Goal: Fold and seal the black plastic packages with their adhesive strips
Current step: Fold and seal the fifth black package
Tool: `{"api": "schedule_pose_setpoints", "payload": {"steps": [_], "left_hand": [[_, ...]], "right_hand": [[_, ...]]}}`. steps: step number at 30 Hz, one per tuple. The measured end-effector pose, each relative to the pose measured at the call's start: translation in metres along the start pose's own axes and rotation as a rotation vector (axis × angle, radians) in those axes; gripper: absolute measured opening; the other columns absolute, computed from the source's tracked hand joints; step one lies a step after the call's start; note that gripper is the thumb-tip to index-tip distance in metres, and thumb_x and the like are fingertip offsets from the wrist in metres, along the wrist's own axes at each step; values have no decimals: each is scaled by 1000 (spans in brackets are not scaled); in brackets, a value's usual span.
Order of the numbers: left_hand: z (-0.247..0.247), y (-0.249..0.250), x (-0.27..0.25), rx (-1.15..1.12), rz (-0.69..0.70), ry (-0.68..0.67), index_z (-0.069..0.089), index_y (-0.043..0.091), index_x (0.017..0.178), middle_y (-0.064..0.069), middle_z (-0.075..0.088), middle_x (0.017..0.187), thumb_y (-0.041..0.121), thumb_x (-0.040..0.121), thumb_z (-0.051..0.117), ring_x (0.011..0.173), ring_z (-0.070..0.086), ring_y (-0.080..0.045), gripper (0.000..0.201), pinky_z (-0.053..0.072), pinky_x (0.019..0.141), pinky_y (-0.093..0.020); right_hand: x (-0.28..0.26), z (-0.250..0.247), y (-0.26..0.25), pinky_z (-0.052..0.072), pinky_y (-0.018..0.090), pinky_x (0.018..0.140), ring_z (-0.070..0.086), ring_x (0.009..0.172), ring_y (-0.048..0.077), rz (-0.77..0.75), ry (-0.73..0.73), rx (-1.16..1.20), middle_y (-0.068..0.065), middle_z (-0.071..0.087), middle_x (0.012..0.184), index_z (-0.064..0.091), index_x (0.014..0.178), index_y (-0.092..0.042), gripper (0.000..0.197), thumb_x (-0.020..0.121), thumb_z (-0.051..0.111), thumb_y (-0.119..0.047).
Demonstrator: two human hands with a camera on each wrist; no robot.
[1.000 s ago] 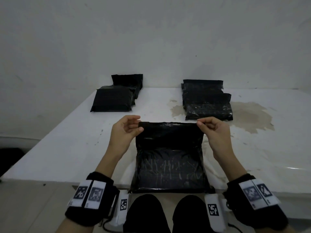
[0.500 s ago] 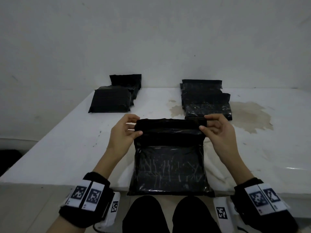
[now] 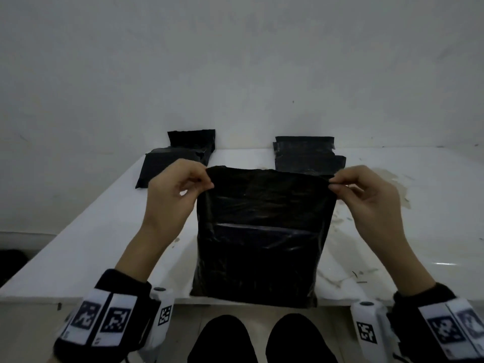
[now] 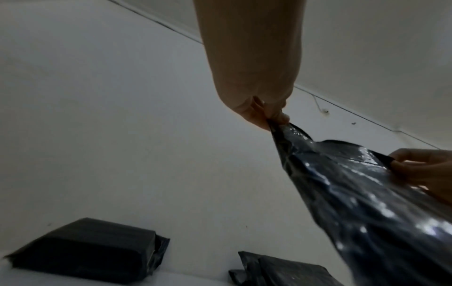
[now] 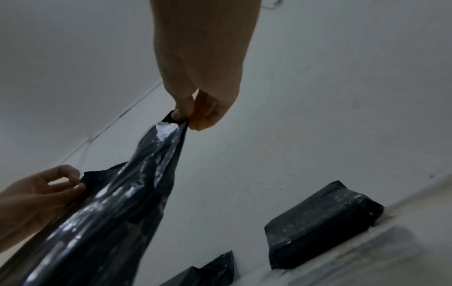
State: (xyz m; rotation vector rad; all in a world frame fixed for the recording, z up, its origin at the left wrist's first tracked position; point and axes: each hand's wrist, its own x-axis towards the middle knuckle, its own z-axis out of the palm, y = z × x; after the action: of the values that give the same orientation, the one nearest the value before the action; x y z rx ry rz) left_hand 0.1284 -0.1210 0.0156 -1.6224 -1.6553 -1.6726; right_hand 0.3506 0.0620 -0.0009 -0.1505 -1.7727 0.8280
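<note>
A black plastic package (image 3: pixel 264 239) hangs upright in front of me, its lower end at the near edge of the white table (image 3: pixel 104 231). My left hand (image 3: pixel 180 189) pinches its top left corner between thumb and fingers; the left wrist view shows that pinch on the package (image 4: pixel 342 183) by the left hand (image 4: pixel 271 116). My right hand (image 3: pixel 364 197) pinches the top right corner, and the right wrist view shows the right hand (image 5: pixel 188 116) on the glossy package (image 5: pixel 117 212). The top flap is stretched flat between both hands.
A pile of black packages (image 3: pixel 172 163) lies at the far left of the table, another pile (image 3: pixel 309 155) at the far right by the wall. A brownish stain (image 3: pixel 392 187) marks the table on the right. My knees (image 3: pixel 262 339) show below the table edge.
Both hands have risen and pulled the folded-over flap up and straight, so the package has gone from lying flat on the table to hanging upright.
</note>
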Motion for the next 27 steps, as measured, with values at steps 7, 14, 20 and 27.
{"api": "schedule_pose_setpoints", "payload": {"steps": [7,14,20,27], "left_hand": [[-6,-11,13,51,-8,-85,66,15,98,22,59,91,2,66,76,81,57,4,36,48,76,-9],[-7,-13,12,92,-15,-171,58,41,73,20,56,97,7,75,70,87,56,-1,36,46,80,-10],[-10,-7,14,4,-164,-218,60,26,71,17,65,76,0,74,71,71,61,-2,28,47,72,-10],[-17,-1,15,-39,-163,-273,68,27,75,16,67,78,24,60,72,71,63,-5,16,48,69,-11]], "right_hand": [[15,0,2,49,30,62,55,72,8,-38,-55,-178,-12,59,80,57,74,-26,11,82,50,-30],[19,-1,4,47,28,63,55,74,10,-53,-115,-138,-14,57,82,58,82,-26,8,83,50,-27],[19,-6,0,48,31,64,56,72,12,24,-162,-122,-8,61,81,58,79,-32,8,81,50,-34],[16,-14,-3,47,26,59,54,66,9,-8,-192,-84,-12,60,77,58,77,-39,5,78,55,-35]]}}
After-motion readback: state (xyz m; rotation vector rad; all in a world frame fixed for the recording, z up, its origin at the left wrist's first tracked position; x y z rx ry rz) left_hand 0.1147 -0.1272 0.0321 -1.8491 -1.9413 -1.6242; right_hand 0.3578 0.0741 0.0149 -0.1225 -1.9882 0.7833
